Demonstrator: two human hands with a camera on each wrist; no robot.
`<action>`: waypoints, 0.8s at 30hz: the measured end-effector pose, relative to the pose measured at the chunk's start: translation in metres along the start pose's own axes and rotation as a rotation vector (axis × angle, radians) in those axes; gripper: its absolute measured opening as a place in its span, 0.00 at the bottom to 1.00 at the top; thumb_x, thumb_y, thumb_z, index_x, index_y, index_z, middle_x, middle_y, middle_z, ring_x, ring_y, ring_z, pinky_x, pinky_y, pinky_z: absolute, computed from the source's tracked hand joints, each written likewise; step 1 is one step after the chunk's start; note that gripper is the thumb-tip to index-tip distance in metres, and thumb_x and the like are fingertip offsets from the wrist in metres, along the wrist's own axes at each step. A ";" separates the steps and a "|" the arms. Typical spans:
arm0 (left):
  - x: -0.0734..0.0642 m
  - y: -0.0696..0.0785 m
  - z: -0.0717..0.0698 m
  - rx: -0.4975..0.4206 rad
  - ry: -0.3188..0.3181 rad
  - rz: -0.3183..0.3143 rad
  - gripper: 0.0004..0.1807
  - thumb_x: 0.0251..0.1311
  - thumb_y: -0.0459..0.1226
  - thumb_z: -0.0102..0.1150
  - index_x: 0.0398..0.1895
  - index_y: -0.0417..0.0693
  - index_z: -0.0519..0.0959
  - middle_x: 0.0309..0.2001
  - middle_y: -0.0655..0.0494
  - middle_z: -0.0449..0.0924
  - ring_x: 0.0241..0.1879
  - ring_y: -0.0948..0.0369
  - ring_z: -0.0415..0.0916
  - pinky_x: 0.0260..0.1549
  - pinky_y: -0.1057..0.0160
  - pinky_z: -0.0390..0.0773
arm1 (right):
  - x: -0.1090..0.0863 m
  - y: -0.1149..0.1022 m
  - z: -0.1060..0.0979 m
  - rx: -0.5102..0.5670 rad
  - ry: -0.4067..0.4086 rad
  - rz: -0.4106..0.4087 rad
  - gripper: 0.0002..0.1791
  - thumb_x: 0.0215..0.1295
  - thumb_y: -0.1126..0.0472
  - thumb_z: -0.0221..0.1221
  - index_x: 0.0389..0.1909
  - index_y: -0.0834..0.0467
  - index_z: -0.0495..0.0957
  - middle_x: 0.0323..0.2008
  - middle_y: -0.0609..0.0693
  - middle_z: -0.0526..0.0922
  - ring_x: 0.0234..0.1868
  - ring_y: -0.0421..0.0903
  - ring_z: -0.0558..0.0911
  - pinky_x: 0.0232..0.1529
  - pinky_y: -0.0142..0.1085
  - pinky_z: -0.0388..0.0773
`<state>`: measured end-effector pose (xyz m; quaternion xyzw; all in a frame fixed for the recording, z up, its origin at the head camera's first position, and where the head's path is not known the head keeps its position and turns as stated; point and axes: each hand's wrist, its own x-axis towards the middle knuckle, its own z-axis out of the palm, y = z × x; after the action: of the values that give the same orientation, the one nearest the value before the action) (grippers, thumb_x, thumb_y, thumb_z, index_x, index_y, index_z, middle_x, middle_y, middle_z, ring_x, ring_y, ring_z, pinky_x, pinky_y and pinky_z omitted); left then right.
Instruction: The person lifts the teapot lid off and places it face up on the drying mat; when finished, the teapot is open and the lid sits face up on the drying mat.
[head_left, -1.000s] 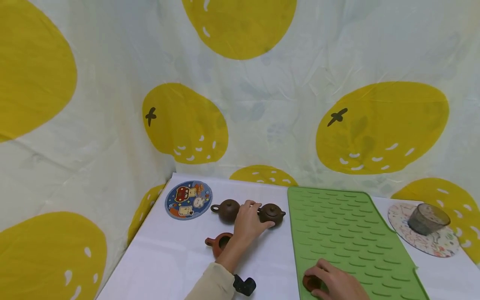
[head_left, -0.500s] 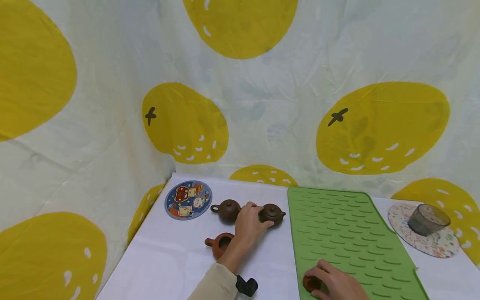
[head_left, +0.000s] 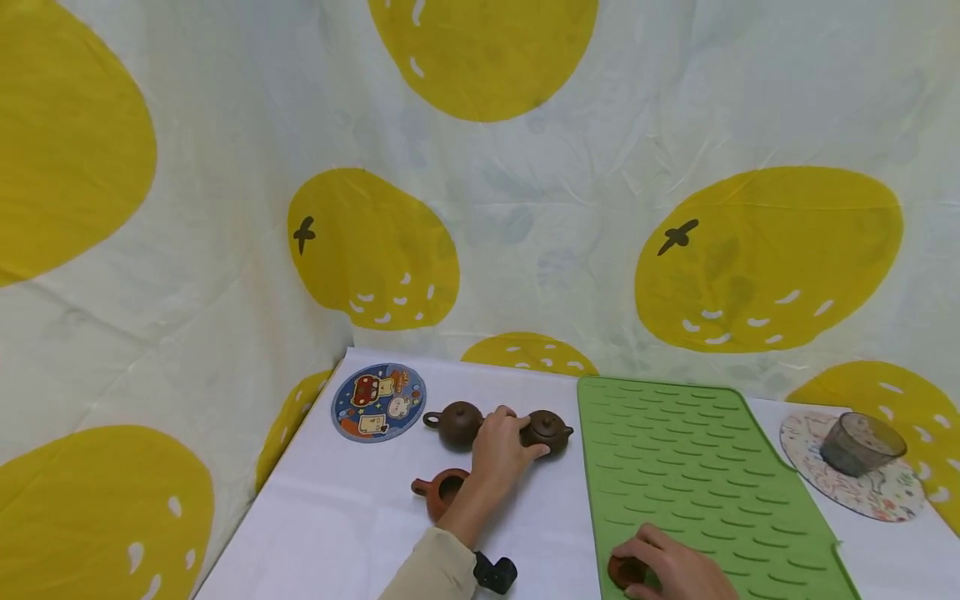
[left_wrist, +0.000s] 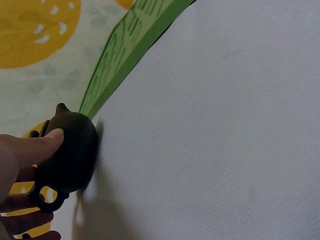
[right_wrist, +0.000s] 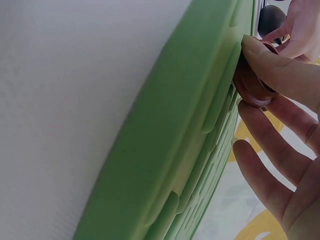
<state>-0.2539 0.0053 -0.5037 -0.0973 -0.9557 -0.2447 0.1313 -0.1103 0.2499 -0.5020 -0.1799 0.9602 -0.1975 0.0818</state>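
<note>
My left hand (head_left: 498,450) holds a dark brown lidded teapot (head_left: 546,432) on the white cloth. In the left wrist view, the thumb lies on the body of the teapot (left_wrist: 72,155), beside its lid. The other fingers are partly hidden behind it, near the loop handle. My right hand (head_left: 678,567) grips a small reddish-brown cup (head_left: 624,572) at the near left part of the green mat (head_left: 675,467). From the right wrist, thumb and fingertips pinch the cup (right_wrist: 250,82) by its rim and side. Its underside is close to the mat; contact is unclear.
Left of my left hand stands another dark brown teapot (head_left: 457,425). A reddish, lidless teapot (head_left: 437,493) sits nearer, partly covered by my forearm. A round blue patterned mat (head_left: 378,403) lies far left. At the right, a smoky glass (head_left: 861,446) rests on a floral round mat (head_left: 888,500).
Almost nothing differs. My left hand has shifted very slightly on the teapot; the right hand and the cup stay in place. The whole view has dropped a few pixels.
</note>
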 end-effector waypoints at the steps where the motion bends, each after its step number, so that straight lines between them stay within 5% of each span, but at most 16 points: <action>1: 0.000 0.000 0.000 0.001 0.000 -0.001 0.31 0.43 0.55 0.81 0.52 0.52 0.88 0.45 0.53 0.83 0.40 0.56 0.80 0.38 0.59 0.83 | 0.000 0.000 0.000 -0.001 -0.002 0.003 0.17 0.56 0.50 0.74 0.47 0.45 0.84 0.36 0.34 0.73 0.25 0.25 0.64 0.23 0.27 0.66; 10: 0.001 -0.002 0.001 -0.003 -0.003 0.004 0.31 0.44 0.55 0.81 0.52 0.53 0.88 0.45 0.53 0.83 0.40 0.56 0.79 0.36 0.60 0.82 | -0.003 0.002 0.003 -0.002 0.045 -0.041 0.19 0.55 0.48 0.73 0.46 0.49 0.85 0.35 0.36 0.74 0.23 0.24 0.63 0.22 0.26 0.65; 24: 0.003 -0.001 -0.002 0.004 -0.026 0.013 0.32 0.44 0.55 0.81 0.53 0.53 0.88 0.43 0.53 0.83 0.39 0.57 0.78 0.37 0.61 0.81 | -0.002 -0.006 0.004 -0.072 0.055 0.027 0.19 0.50 0.51 0.77 0.44 0.44 0.83 0.34 0.35 0.71 0.23 0.27 0.62 0.22 0.26 0.64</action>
<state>-0.2563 0.0039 -0.5020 -0.1065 -0.9571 -0.2408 0.1207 -0.1054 0.2437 -0.5033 -0.1641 0.9709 -0.1664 0.0515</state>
